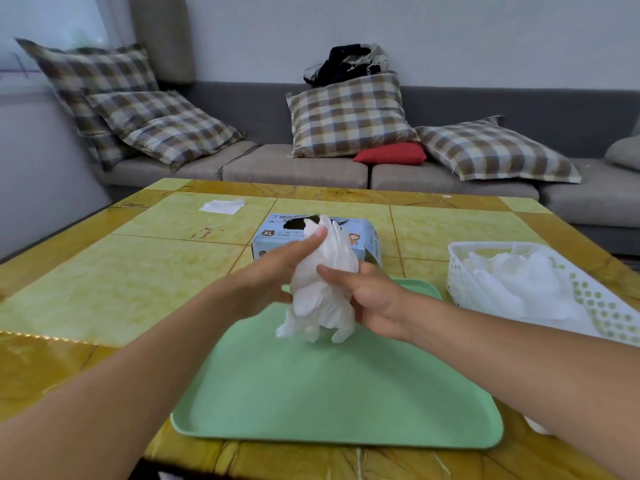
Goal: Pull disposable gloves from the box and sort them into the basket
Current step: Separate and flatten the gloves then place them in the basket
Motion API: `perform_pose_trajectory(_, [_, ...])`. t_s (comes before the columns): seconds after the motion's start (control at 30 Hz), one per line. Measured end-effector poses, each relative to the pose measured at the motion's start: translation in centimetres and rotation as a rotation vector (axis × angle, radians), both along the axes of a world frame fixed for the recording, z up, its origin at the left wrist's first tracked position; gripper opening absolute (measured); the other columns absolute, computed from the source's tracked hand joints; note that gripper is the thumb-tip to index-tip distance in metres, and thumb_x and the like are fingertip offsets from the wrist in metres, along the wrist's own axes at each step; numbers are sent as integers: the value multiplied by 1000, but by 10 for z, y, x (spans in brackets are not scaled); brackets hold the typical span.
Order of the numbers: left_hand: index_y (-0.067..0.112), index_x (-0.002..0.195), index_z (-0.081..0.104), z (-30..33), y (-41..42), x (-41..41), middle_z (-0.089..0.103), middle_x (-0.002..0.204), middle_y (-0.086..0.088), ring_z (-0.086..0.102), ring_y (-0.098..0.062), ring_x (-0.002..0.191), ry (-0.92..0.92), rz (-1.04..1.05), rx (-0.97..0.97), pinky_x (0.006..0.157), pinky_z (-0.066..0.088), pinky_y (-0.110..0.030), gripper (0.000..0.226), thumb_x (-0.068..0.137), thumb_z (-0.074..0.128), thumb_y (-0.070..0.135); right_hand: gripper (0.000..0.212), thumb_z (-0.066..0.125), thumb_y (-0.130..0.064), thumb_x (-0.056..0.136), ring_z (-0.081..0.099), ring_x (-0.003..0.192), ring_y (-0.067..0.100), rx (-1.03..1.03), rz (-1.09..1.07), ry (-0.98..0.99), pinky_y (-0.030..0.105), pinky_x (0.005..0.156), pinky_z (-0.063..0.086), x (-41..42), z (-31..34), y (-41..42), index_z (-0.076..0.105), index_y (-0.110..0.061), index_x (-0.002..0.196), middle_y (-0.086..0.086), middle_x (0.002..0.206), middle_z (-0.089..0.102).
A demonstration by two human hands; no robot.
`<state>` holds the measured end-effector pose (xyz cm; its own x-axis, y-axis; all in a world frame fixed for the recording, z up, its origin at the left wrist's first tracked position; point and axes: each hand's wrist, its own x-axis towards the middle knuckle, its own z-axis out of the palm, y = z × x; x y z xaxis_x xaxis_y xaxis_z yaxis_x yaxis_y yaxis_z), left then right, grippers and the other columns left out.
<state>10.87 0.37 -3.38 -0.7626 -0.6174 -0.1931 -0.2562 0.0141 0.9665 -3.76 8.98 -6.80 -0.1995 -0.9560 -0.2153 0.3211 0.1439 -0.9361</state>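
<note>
My right fingers (327, 271) were curled round the middle of a white glove (322, 289), the thumb pressed on its near face, so the right hand (372, 299) had a firm hold of it. The fingers of my left hand (277, 271) lay almost straight along the other side of the glove, with one fingertip on its upper edge; I judged that they only supported it and did not pinch.

The glove hung between both hands, its cuff upward and its empty fingers downward, in the air above the far part of the green tray (329, 393). It seemed to be free of the box (360, 242), which stood just behind the glove, on the table (121, 289), with its dark opening upward.

I judged that the pulling step was finished and the sorting step was in hand. The white basket (460, 289) stood to the right of the glove, beside the tray, already with several white gloves in it. The next move called for carrying the glove to the right over the basket rim and releasing it there; the thin material could cling to my fingers.
</note>
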Motion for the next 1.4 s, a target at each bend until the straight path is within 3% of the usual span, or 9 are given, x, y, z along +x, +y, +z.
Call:
perform_pose_trajectory(0.13, [23,121,64,-14,3,4,77,106,2,74,-20,99,11,62,-157,87,59,-41,50,78,87,32,46,54,-46,100,66,116,37,73,168,-9,49,105,49,-1,15,1,64,-12,130,13,120,72])
perform_pose_trajectory(0.23, [19,106,73,-11,-4,5,78,95,2,74,-19,89,24,127,-227,77,59,-35,26,81,80,15,36,51,-45,103,69,86,32,117,48,157,50,87,57,-2,22,0,66,-14,116,9,103,72])
perform_pose_trajectory(0.37, [18,104,74,-4,-10,10,78,92,-2,74,-21,84,-9,194,-267,71,56,-32,19,86,72,13,28,58,-27,102,67,85,24,38,-76,333,43,74,63,-16,31,3,67,-5,118,10,108,69])
perform_pose_trajectory(0.53, [20,108,70,2,3,3,77,99,-7,73,-25,87,-28,202,-162,78,57,-36,16,95,60,21,19,63,-20,99,68,75,15,8,-81,189,31,65,60,-23,37,9,70,-7,111,5,94,72])
perform_pose_trajectory(0.7, [14,116,69,9,30,-9,78,100,-8,75,-23,88,72,49,9,73,57,-33,47,84,71,49,23,63,-5,96,64,65,17,9,-83,155,27,52,52,-14,37,7,66,-2,119,11,92,70])
perform_pose_trajectory(0.83, [18,87,72,3,23,-12,73,71,9,66,-10,64,76,240,-294,57,51,-21,6,92,70,21,10,66,-11,96,60,61,13,1,-69,149,23,53,49,-18,44,6,69,-7,103,8,89,68])
perform_pose_trajectory(0.93, [15,75,70,-1,11,-8,66,63,11,57,-9,60,29,320,-429,59,47,-25,15,90,66,15,21,68,-13,94,67,66,17,1,-54,108,27,61,58,-23,45,7,68,-5,114,9,92,72])
perform_pose_trajectory(1.27, [2,87,69,5,0,4,64,74,-13,59,-19,64,72,208,-217,61,48,-29,29,65,66,22,28,82,-12,73,53,51,9,-13,-74,-11,19,47,52,-32,49,9,62,-10,92,3,69,62])
perform_pose_trajectory(1.4, [2,97,70,9,-3,8,67,80,-9,60,-20,66,64,233,-146,58,49,-27,36,68,68,25,12,72,-12,87,65,65,17,-73,-39,-30,25,64,60,-39,49,11,60,-12,86,10,86,68])
